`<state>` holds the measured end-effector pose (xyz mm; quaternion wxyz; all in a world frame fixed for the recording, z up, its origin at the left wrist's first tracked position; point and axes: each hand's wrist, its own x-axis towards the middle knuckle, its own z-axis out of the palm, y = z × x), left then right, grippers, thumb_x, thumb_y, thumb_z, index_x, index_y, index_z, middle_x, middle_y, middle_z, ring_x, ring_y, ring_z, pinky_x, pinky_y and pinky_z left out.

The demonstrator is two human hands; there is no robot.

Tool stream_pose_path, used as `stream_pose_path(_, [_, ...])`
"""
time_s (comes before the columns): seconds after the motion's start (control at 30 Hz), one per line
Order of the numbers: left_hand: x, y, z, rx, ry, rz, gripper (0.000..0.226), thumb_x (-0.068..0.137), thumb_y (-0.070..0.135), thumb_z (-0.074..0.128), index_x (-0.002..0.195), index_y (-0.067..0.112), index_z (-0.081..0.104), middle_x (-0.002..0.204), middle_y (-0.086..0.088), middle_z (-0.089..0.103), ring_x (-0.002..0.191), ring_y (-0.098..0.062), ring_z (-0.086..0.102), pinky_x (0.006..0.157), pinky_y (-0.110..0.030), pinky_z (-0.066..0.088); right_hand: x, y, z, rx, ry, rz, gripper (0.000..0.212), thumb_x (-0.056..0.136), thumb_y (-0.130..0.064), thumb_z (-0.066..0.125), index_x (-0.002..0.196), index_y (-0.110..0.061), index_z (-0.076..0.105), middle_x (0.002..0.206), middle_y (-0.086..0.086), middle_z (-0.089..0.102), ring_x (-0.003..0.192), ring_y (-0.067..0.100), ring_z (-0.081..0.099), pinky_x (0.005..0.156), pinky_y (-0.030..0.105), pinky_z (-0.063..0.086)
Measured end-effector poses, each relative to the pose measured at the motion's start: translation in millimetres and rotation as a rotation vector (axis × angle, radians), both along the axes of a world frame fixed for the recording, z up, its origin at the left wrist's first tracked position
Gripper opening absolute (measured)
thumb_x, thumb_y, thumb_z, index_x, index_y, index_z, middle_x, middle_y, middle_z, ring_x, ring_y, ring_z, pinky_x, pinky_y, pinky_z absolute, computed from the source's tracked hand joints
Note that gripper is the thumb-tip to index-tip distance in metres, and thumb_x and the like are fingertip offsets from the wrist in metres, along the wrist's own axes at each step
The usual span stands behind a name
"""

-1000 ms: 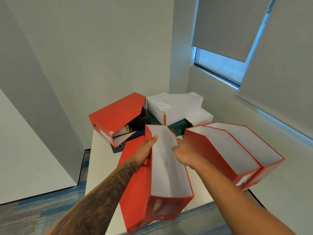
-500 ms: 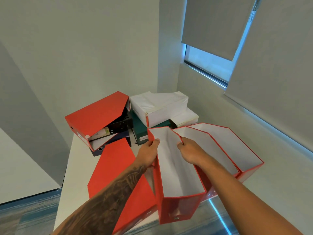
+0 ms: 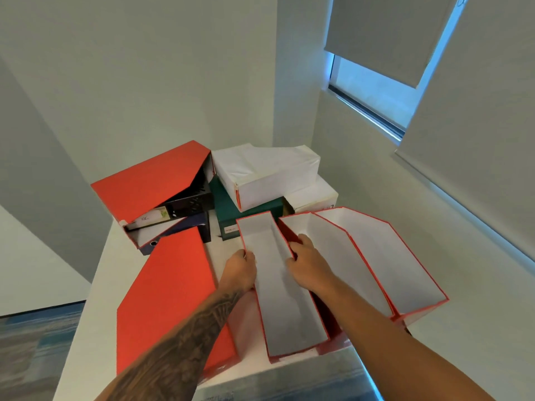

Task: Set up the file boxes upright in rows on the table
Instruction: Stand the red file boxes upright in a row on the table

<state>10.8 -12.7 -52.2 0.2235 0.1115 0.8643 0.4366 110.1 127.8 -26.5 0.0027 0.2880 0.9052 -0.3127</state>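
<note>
Three upright red file boxes [image 3: 385, 264] on the table [image 3: 95, 342].
Left hand [image 3: 240, 270] and right hand [image 3: 309, 263] fingers grip the leftmost box [image 3: 286, 308]; one flat box [image 3: 170, 290] lies left of it.

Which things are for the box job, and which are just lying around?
For the job: held red file box, left hand, right hand, near standing red box, far standing red box, flat red box, table.
Just lying about: black binder, white box, green box, window blind.

Grey roller blind [image 3: 385, 33] partly down over a window [image 3: 373, 82], pale walls [image 3: 144, 68], blue-streaked carpet [image 3: 34, 342] below.
</note>
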Motion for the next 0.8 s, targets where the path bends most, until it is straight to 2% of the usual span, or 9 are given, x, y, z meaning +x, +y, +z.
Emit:
stream_pose_path(0.1, [4, 13, -15, 0.021, -0.011, -0.012, 0.036, 0.103, 0.042, 0.036, 0.102, 0.016, 0.061, 0.105, -0.01, 0.07, 0.093, -0.031, 0.067, 0.087, -0.048, 0.057, 3, 5, -13, -0.03, 0.097, -0.014, 0.057, 0.105, -0.032, 0.049, 0.158, -0.034, 0.027, 0.161, -0.002, 0.036, 0.144, 0.028, 0.043, 0.114, 0.047, 0.042])
stream_pose_path(0.2, [17, 22, -19, 0.102, -0.048, -0.014, 0.043, 0.103, 0.049, 0.034, 0.127, 0.02, 0.055, 0.118, -0.005, 0.067, 0.104, -0.027, 0.066, 0.094, -0.052, 0.055, 9, 16, -19, -0.157, 0.051, -0.027, 0.067, 0.105, -0.034, 0.05, 0.162, -0.032, 0.013, 0.165, -0.001, 0.028, 0.148, 0.029, 0.038, 0.116, 0.048, 0.039])
stream_pose_path(0.27, [28, 25, -24, 0.173, -0.082, -0.011, 0.049, 0.104, 0.05, 0.032, 0.143, 0.025, 0.045, 0.131, -0.001, 0.063, 0.114, -0.025, 0.064, 0.101, -0.051, 0.052, 15, 24, -25, -0.275, 0.0, -0.055, 0.06, 0.106, -0.035, 0.047, 0.16, -0.027, 0.022, 0.161, 0.001, 0.038, 0.143, 0.029, 0.044, 0.115, 0.049, 0.041])
stream_pose_path(0.33, [37, 28, -25, 0.201, -0.081, -0.007, 0.052, 0.103, 0.053, 0.031, 0.148, 0.029, 0.04, 0.137, 0.001, 0.06, 0.12, -0.025, 0.062, 0.104, -0.051, 0.05, 20, 27, -31, -0.33, -0.031, -0.07, 0.053, 0.107, -0.034, 0.043, 0.157, -0.023, 0.03, 0.158, 0.004, 0.042, 0.142, 0.029, 0.045, 0.115, 0.047, 0.04])
stream_pose_path(0.47, [40, 33, -26, 0.135, -0.023, 0.041, 0.052, 0.105, 0.046, 0.028, 0.147, 0.019, 0.043, 0.138, -0.005, 0.059, 0.122, -0.03, 0.059, 0.106, -0.047, 0.046, 18, 22, -38, -0.308, -0.029, -0.102, 0.049, 0.109, -0.029, 0.039, 0.156, -0.019, 0.034, 0.157, 0.005, 0.044, 0.141, 0.03, 0.046, 0.115, 0.046, 0.041])
stream_pose_path(0.6, [35, 33, -38, 0.12, -0.022, 0.084, 0.069, 0.096, 0.062, 0.023, 0.146, 0.019, 0.043, 0.138, -0.009, 0.059, 0.123, -0.033, 0.058, 0.105, -0.053, 0.047, 17, 23, -43, -0.291, -0.034, -0.099, 0.048, 0.108, -0.033, 0.04, 0.154, -0.02, 0.037, 0.155, 0.006, 0.047, 0.139, 0.031, 0.049, 0.113, 0.048, 0.043])
stream_pose_path(0.8, [36, 29, -31, 0.168, -0.086, 0.067, 0.061, 0.102, 0.055, 0.03, 0.151, 0.021, 0.038, 0.145, -0.007, 0.055, 0.127, -0.029, 0.057, 0.107, -0.052, 0.047, 21, 23, -40, -0.22, -0.046, -0.071, 0.051, 0.107, -0.037, 0.042, 0.155, -0.021, 0.034, 0.155, 0.006, 0.046, 0.139, 0.03, 0.049, 0.112, 0.049, 0.044])
